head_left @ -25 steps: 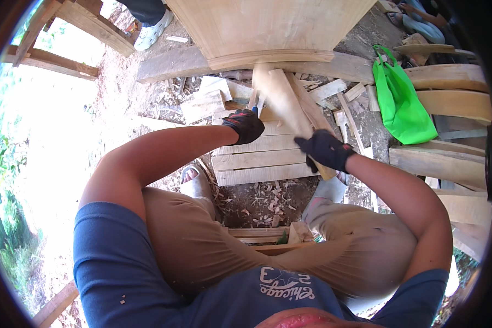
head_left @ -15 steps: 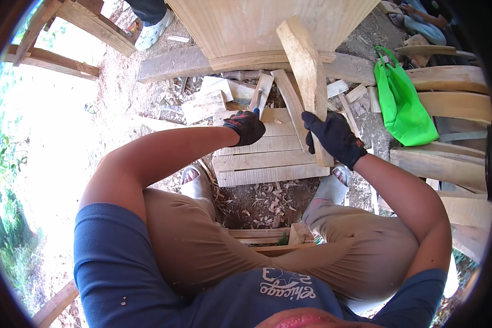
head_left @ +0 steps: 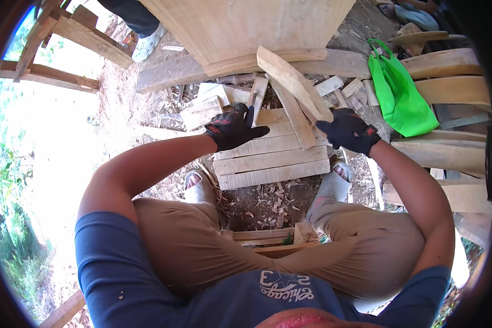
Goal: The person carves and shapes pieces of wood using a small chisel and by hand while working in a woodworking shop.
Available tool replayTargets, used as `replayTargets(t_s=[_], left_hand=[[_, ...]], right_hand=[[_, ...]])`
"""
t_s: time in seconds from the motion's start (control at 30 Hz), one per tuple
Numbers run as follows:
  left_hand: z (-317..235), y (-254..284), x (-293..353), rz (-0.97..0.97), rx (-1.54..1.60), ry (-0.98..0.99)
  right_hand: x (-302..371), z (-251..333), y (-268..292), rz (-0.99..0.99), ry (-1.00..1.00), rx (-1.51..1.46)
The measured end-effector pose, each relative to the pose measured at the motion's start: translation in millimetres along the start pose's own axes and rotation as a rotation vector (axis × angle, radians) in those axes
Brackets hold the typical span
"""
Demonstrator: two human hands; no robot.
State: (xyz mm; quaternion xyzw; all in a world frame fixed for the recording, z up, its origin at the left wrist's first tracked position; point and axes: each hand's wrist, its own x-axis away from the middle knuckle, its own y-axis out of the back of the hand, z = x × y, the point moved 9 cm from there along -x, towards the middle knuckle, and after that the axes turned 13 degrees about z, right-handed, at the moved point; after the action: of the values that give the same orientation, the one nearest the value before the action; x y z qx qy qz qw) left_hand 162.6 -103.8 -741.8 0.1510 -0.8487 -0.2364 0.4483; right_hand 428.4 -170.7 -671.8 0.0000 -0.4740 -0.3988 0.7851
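My left hand (head_left: 230, 129), in a black glove, is over the left side of a low slatted wooden platform (head_left: 273, 164). Its thumb and a finger stand apart, and I make out nothing gripped in it. A narrow dark tool end (head_left: 253, 98) shows just beyond its fingers, against a short wooden strip. My right hand (head_left: 351, 131), gloved too, closes around the near end of a thick, roughly cut wooden piece (head_left: 292, 82). That piece slants away to the far left. Under it, a longer wooden slat (head_left: 295, 112) leans across the platform.
A large pale wooden panel (head_left: 251, 33) stands beyond a curved beam (head_left: 167, 74). Offcuts (head_left: 202, 112) and shavings litter the ground. At right, a green bag (head_left: 399, 98) rests by stacked curved boards (head_left: 448, 90). Another person's shoe (head_left: 147, 44) is at far left.
The thick wooden piece has tilted further left, and my right hand has shifted slightly right at its near end. My left hand's fingers have spread; the blue tool handle no longer shows there.
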Motion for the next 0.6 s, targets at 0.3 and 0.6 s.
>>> replayTargets(t_s=[0.3,0.6], left_hand=[[-15.0,-2.6,-8.6,-0.379,-0.435,-0.593],[-12.1,31.1,-35.7,-0.243,-0.124,-0.414]], right_hand=[[10.8,-29.0,22.7,-0.108,0.085,-0.018],[11.9,-31.9,18.2,-0.074,0.038,0.073]])
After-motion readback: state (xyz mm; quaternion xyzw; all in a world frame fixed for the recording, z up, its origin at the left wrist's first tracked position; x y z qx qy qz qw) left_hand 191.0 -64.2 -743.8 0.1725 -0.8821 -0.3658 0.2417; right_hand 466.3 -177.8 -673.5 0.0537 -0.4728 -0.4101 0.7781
